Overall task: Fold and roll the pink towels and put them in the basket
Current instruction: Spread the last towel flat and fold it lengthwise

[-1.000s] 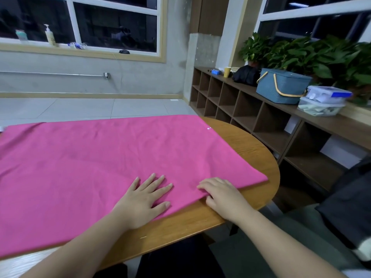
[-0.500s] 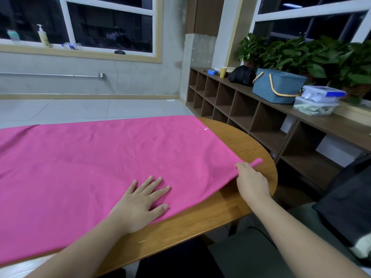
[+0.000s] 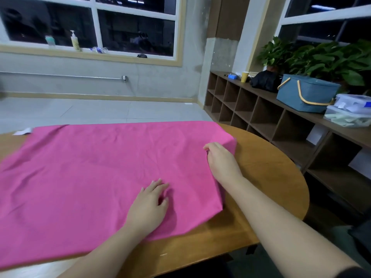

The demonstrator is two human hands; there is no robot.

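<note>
Pink towel [image 3: 90,177] lies lengthwise left-right; right hand [image 3: 220,159] pinches its folded-over right end, left hand [image 3: 148,205] presses loosely

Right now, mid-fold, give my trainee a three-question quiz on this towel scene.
1. True or false: the pink towel is already rolled up.
2. Which hand grips the towel's right edge? A) left hand B) right hand C) neither
3. Fill in: the blue basket stands on top of the ____.

Key:
1. False: the towel lies spread flat on the wooden table, with only its right edge lifted.
2. B: the right hand pinches the edge, while the left hand rests on the cloth with fingers loosely bent.
3. Cubby shelf, along the right wall, beside a clear lidded container.
</note>
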